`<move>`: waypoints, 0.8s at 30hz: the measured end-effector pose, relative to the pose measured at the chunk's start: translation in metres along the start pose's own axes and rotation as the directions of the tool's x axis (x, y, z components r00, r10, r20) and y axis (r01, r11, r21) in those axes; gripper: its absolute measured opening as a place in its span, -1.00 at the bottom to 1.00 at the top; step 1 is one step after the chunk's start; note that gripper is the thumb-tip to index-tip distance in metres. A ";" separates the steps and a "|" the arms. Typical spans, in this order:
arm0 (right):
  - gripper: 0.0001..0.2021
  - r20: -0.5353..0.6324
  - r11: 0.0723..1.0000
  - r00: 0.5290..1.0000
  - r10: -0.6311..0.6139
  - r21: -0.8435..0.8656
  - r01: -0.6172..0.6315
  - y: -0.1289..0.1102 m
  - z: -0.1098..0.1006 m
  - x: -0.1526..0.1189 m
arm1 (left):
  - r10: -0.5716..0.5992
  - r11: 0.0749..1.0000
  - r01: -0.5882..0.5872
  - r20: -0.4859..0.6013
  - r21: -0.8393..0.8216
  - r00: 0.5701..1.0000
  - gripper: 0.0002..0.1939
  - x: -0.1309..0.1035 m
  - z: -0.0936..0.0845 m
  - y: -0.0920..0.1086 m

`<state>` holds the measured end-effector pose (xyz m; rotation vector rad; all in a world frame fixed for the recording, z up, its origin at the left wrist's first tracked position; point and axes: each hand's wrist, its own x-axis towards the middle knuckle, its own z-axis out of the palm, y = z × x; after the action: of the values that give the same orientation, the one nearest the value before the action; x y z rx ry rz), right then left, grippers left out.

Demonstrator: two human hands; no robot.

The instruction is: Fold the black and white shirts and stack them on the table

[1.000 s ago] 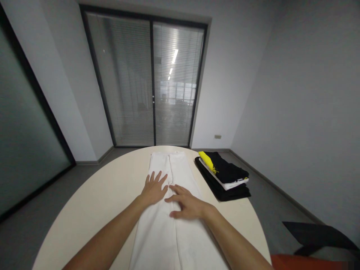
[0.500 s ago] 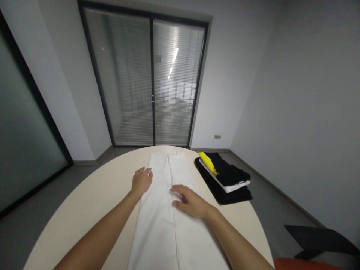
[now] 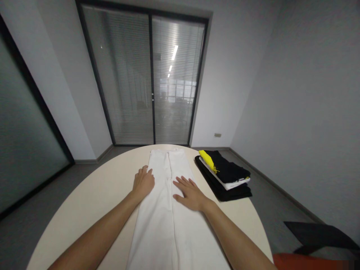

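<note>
White trousers lie lengthwise on the round table, waistband at the far end, with a seam running down the middle. At their left edge rests my left hand, open, with its fingers slightly bent and apart, partly on the cloth and partly on the tabletop. My right hand lies flat and open on the right half of the trousers, fingers spread, just right of the middle seam. The near end of the trousers runs out of view.
A stack of folded black and white clothes with a yellow fringed piece sits at the right of the pale table. A red-seated chair with a black armrest stands at lower right. Glass doors are beyond.
My right hand has moved slightly away from me and flattened, its fingers now spread on the trousers. My left hand has shifted a little to the right at the edge.
</note>
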<state>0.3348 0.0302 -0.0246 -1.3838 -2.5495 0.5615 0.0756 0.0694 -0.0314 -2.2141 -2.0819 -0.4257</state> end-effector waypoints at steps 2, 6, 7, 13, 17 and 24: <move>-0.29 -0.022 1.000 1.000 0.008 -0.016 -0.009 0.003 0.000 0.006 | 0.024 1.000 -0.024 0.022 -0.001 0.999 -0.54 -0.014 -0.002 0.013; -0.33 -0.090 0.998 0.996 0.003 -0.062 -0.009 0.001 -0.005 0.010 | 0.068 0.998 -0.068 0.116 -0.009 0.991 -0.46 -0.038 0.006 0.032; -0.38 -0.113 0.997 0.994 -0.009 -0.083 0.000 -0.003 -0.007 0.008 | 0.071 0.998 -0.070 0.141 -0.008 0.988 -0.43 -0.042 0.009 0.034; -0.42 -0.091 0.989 0.995 0.049 -0.131 -0.061 -0.034 -0.011 -0.018 | 0.104 0.995 -0.102 0.143 -0.024 0.984 -0.36 -0.041 0.022 0.031; -0.18 0.035 0.991 0.993 0.115 -0.071 -0.112 -0.035 0.002 -0.024 | 0.142 0.988 -0.132 0.129 -0.084 0.981 -0.39 -0.021 0.021 0.024; -0.15 -0.009 0.991 0.993 0.122 -0.050 -0.122 -0.010 0.006 -0.004 | 0.220 0.953 -0.207 0.036 -0.221 0.975 -0.55 -0.012 0.008 0.021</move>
<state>0.3271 0.0204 -0.0257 -1.5644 -2.5031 0.5149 0.0972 0.0576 -0.0391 -2.5716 -1.8732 -0.5989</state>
